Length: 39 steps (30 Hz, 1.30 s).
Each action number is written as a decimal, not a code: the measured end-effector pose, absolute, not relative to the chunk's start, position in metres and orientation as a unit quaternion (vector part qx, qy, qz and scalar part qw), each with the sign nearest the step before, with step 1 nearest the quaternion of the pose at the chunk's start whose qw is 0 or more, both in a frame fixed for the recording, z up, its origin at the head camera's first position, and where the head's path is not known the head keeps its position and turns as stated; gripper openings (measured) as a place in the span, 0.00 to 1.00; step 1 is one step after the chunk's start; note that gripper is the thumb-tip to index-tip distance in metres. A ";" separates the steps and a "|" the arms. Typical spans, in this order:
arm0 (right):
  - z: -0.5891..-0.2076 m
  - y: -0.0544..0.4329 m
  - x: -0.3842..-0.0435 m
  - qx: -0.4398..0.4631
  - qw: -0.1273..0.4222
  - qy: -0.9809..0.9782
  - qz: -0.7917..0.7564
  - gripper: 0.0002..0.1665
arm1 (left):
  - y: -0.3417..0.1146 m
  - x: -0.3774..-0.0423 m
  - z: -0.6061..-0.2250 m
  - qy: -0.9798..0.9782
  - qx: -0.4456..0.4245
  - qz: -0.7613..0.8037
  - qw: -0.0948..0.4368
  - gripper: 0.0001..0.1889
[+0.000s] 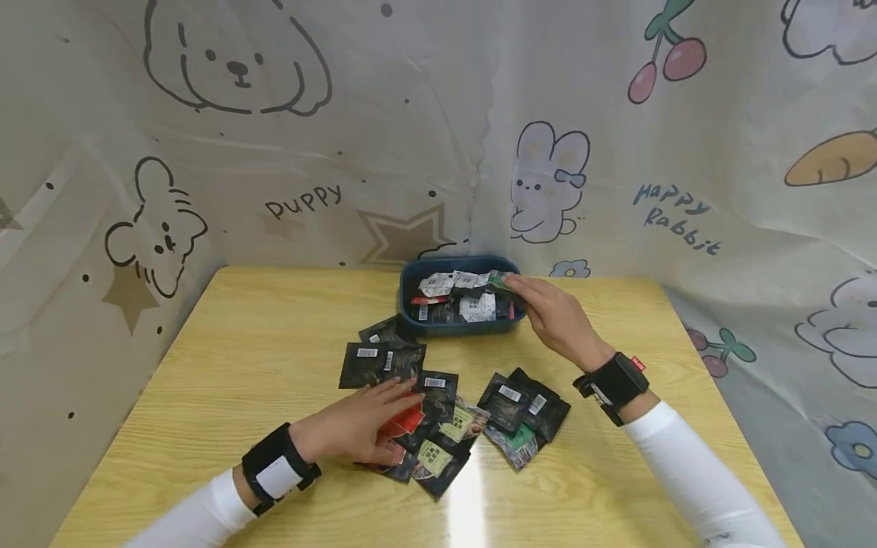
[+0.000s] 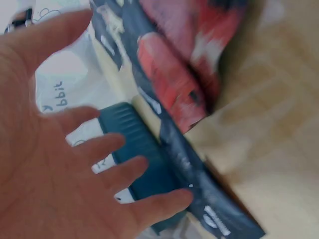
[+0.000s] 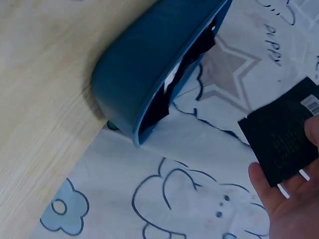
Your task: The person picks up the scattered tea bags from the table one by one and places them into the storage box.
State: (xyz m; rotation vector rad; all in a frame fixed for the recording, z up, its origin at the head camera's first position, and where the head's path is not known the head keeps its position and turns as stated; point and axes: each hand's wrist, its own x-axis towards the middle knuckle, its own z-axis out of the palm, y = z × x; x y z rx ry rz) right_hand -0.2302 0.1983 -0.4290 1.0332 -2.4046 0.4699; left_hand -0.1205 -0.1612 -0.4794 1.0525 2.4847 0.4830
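Note:
My right hand [image 1: 558, 316] is over the right end of a dark blue plastic bin [image 1: 459, 329]. Thumb and fingers pinch a small flat sachet [image 3: 281, 134], its black barcoded back showing in the right wrist view. Several sachets, some white-labelled [image 1: 477, 307], lie inside the bin. My left hand [image 1: 356, 422] is spread above the left part of a loose sachet pile, with fingers apart and nothing held in the left wrist view. Beneath it are red-fronted sachets [image 1: 406, 419]; whether the fingertips touch them is unclear.
Yellow-labelled sachets [image 1: 434, 458] and black-backed ones [image 1: 361, 365] spread over the wooden table [image 1: 274, 327]. To the right lies a smaller group of black sachets [image 1: 505, 402] with a green-fronted one [image 1: 515, 444]. A printed cloth [image 1: 411, 152] hangs behind the bin.

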 end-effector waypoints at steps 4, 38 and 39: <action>-0.441 0.189 -0.255 0.348 0.218 -0.896 0.166 0.27 | -0.164 -0.105 -0.491 0.882 0.389 0.151 0.221 0.52; -0.511 0.205 -0.135 0.381 -0.076 -0.915 0.108 0.37 | -0.148 -0.132 -0.487 0.910 0.393 0.128 0.014 0.30; -0.511 0.204 -0.134 0.379 -0.076 -0.916 0.107 0.36 | -0.147 -0.134 -0.484 0.908 0.400 0.124 0.004 0.31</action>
